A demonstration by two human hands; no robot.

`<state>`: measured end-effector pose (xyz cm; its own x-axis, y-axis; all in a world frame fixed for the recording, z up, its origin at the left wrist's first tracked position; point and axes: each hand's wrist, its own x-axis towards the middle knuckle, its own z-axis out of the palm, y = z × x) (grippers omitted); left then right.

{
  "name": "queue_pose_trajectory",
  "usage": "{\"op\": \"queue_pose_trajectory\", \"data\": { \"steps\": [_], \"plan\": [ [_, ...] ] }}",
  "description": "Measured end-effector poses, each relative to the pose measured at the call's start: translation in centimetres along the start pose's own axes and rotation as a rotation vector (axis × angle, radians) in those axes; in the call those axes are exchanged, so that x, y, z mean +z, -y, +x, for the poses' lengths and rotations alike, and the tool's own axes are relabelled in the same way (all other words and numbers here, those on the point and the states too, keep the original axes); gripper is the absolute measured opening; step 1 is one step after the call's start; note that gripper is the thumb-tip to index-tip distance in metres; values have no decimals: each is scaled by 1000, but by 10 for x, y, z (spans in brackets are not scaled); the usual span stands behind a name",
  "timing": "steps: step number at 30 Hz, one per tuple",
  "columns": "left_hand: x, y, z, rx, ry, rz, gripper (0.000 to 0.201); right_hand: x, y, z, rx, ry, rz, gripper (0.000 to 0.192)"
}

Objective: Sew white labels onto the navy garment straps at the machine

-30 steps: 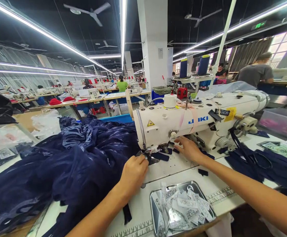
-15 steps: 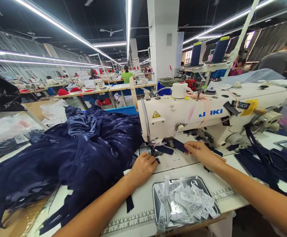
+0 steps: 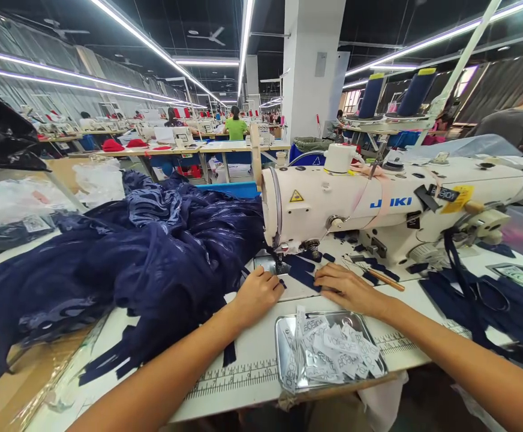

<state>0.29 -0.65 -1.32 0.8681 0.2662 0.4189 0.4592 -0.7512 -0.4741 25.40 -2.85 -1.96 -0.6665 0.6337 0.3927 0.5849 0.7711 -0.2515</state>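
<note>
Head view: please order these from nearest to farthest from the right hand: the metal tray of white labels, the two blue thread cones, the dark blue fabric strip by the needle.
1. The dark blue fabric strip, touching the right hand at its fingertips.
2. The metal tray of white labels, just in front of the hand, toward the person.
3. The two blue thread cones, far behind, above the white sewing machine.

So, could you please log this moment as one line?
left hand: on navy strip | right hand: on strip | sewing machine: strip at needle

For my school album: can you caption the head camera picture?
Two hands press a navy strip beside a sewing machine.
</note>
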Motion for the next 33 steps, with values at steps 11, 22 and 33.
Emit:
{"op": "queue_pose_trajectory", "data": {
  "steps": [11, 22, 33],
  "plan": [
    [0, -2, -1, -27, 59, -15, 16, -2, 1, 6, -34, 85, -16, 24],
    [0, -3, -1, -37, 77, -25, 14, 2, 5, 6, -202, -7, -193, 24],
    [0, -1, -5, -20, 58, 6, 18, 25, 32, 49, 139, -70, -218, 21]
  ]
}}
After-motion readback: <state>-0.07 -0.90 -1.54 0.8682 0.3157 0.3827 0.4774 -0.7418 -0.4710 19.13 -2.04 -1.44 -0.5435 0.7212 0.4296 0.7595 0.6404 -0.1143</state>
